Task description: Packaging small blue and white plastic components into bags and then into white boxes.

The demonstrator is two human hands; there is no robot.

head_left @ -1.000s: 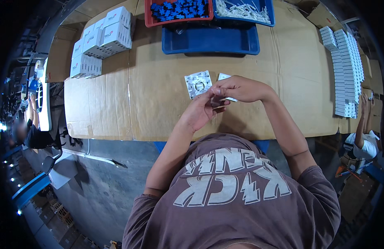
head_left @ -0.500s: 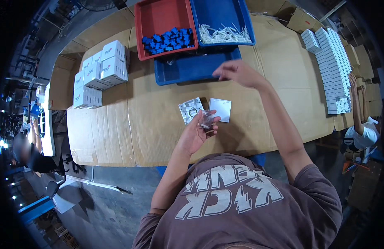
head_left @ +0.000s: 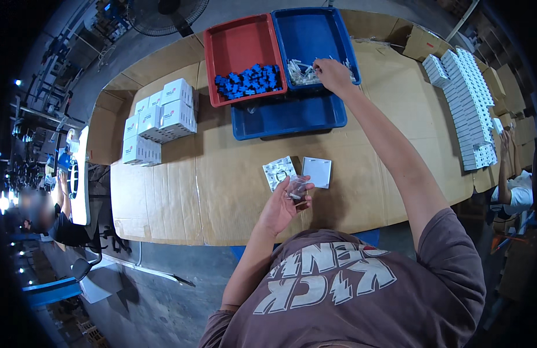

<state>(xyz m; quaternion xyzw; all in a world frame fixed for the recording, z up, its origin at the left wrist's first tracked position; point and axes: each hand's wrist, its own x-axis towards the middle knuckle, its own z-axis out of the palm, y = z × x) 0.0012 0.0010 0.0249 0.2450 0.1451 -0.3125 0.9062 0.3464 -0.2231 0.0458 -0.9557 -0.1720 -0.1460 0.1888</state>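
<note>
Left hand [head_left: 282, 204] pinches clear bag [head_left: 297, 190], lower centre, bare cardboard around | Right hand [head_left: 333, 74] grip undeterminable, now inside blue tray [head_left: 306, 35], previously short of it.

Left hand [head_left: 283, 204] raised near table's near edge, elbow bent, fingers [head_left: 296, 187] curled shut in pinch, palm turned up. Right arm stretched straight toward table's far edge; right hand [head_left: 333, 74] palm down, fingers bent downward.

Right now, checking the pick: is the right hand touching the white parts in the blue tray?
Touching. The head view shows the right hand fingers in the white parts.
</note>
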